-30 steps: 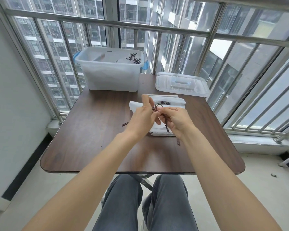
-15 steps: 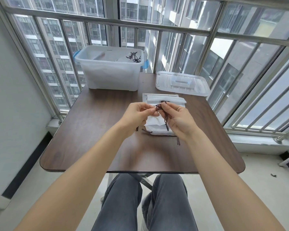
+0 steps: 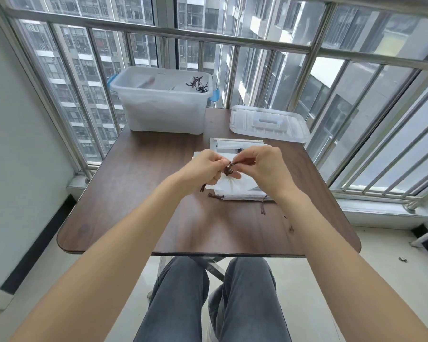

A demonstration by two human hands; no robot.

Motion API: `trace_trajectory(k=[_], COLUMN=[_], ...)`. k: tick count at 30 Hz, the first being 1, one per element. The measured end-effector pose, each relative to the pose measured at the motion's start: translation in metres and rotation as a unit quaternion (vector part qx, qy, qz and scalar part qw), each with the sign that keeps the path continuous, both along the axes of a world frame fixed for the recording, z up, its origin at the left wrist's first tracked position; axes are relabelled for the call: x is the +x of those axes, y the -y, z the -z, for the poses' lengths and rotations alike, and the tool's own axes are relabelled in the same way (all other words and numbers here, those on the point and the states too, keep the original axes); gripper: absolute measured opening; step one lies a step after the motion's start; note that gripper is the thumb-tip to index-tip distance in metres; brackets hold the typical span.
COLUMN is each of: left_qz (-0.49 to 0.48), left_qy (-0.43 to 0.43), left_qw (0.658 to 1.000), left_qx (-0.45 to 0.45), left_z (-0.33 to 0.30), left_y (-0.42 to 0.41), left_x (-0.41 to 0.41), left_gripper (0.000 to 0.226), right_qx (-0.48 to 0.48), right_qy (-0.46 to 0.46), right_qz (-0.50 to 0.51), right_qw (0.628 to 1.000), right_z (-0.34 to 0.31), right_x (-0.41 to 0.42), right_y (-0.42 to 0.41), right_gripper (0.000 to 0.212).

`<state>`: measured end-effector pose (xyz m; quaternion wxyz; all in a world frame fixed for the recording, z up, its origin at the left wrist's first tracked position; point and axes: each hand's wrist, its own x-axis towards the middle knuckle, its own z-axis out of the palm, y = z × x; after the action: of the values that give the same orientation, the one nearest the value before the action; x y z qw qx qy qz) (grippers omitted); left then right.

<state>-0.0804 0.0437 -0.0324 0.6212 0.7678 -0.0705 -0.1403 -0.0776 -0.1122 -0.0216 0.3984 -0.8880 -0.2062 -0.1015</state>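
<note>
A white drawstring pouch lies on the dark wooden table, its neck gathered and its dark brown cord bunched at the top. My left hand pinches the cord at the gathered neck from the left. My right hand pinches the cord's other end and holds it out to the right. Loose cord tails hang off the pouch's near edge. More flat white pouches are stacked just behind my hands.
A clear plastic bin with several dark cords inside stands at the table's back left. Its lid lies flat at the back right. A metal railing and glass surround the table. My knees sit under the near edge.
The pouch's neck has been drawn shut. My hands have moved slightly apart, the right one pulling the cord out to the right.
</note>
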Motion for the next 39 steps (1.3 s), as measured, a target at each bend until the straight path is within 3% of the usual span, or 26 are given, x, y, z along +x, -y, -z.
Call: trace_trajectory(k=[2, 6, 9, 13, 16, 23, 28, 33, 39], left_qz=[0.007, 0.007, -0.005, -0.048, -0.036, -0.039, -0.09, -0.146, -0.157], left_qy=[-0.004, -0.001, -0.003, -0.02, -0.019, 0.015, 0.042, 0.083, 0.032], left_qw=[1.0, 1.0, 0.999, 0.996, 0.997, 0.997, 0.994, 0.984, 0.979], left_qx=[0.002, -0.003, -0.041, -0.072, -0.07, -0.066, -0.043, -0.063, -0.123], left_z=[-0.002, -0.002, -0.001, 0.0, 0.003, 0.006, 0.006, 0.007, 0.005], left_y=[0.0, 0.002, 0.003, 0.002, -0.001, 0.0, 0.001, 0.007, 0.014], left_x=[0.0, -0.002, -0.002, 0.001, 0.001, -0.002, -0.001, 0.002, 0.004], left_gripper=[0.032, 0.032, 0.029, 0.016, 0.029, 0.02, 0.015, 0.015, 0.018], right_qx=[-0.046, -0.104, -0.131, -0.098, -0.071, -0.001, 0.114, 0.242, 0.347], right_qy=[0.054, 0.126, 0.241, 0.297, 0.301, 0.246, 0.107, -0.016, -0.081], right_qz=[0.02, 0.047, 0.088, 0.117, 0.093, 0.085, 0.096, 0.096, 0.083], right_qw=[0.997, 0.985, 0.958, 0.942, 0.946, 0.966, 0.983, 0.965, 0.931], right_z=[0.005, 0.01, 0.016, 0.028, 0.033, 0.036, 0.033, 0.024, 0.02], right_x=[0.001, 0.001, 0.001, 0.003, 0.002, 0.003, 0.001, -0.003, -0.002], right_y=[0.0, -0.003, -0.009, -0.01, -0.012, -0.011, -0.012, -0.018, -0.021], right_gripper=[0.003, 0.017, 0.021, 0.021, 0.018, 0.016, 0.003, 0.008, 0.018])
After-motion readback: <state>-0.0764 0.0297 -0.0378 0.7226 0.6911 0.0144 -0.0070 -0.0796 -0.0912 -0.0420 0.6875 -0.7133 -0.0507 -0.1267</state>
